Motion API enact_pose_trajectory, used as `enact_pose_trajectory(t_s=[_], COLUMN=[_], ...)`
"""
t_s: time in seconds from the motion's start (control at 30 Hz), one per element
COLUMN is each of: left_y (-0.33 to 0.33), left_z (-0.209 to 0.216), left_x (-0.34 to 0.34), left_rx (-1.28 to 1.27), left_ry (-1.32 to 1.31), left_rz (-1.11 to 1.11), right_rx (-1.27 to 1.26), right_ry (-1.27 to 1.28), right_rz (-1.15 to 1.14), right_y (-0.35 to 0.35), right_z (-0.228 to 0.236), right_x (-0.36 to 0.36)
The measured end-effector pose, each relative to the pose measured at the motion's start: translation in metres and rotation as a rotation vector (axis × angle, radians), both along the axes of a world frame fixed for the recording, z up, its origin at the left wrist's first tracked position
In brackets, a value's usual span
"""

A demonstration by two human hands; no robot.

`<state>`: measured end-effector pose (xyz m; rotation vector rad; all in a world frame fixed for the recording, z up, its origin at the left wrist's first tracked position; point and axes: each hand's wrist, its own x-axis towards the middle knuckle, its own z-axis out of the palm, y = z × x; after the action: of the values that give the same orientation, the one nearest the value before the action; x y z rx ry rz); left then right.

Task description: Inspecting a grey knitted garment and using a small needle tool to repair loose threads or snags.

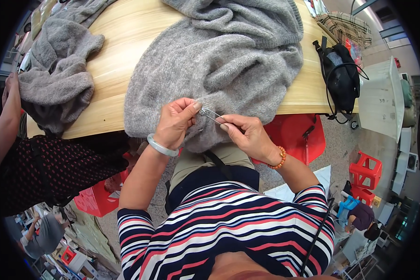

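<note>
A grey fuzzy knit sweater (172,65) is spread over the table, its near edge hanging toward my lap. My left hand (173,122) is closed in a pinch at one end of a metal safety pin (212,115), by the sweater's near part. The pin's other end is gripped between the thumb and fingers of my right hand (249,136). Two thin, nearly parallel wires of the pin show between my hands. Whether its point passes through the knit, I cannot tell.
The wooden table (112,51) also bears a second grey knit piece (56,74) beside a co-worker's arm (7,116) at left. A black bag (340,77) with a cord lies at the table's right edge. Red stools (365,170) stand on the floor.
</note>
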<state>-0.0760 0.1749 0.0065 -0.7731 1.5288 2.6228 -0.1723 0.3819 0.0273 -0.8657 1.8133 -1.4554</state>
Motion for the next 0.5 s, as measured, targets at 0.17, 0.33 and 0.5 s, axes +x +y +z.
enact_pose_trajectory(t_s=[0.17,0.33,0.5], left_y=[0.014,0.027,0.028], left_z=[-0.005,-0.007,-0.018], left_x=[0.002,-0.001,0.001], left_rx=[0.134,0.018,-0.066], left_ry=[0.085,0.108,0.136], left_rz=[0.153,0.261,0.270], right_rx=[-0.092,-0.168,-0.104], right_ry=[-0.251,-0.412,-0.824], right_rz=[-0.157,-0.219,-0.071], right_y=[-0.005,-0.013,-0.012], right_z=[-0.019,-0.023,-0.011], right_x=[0.022,0.031,0.007])
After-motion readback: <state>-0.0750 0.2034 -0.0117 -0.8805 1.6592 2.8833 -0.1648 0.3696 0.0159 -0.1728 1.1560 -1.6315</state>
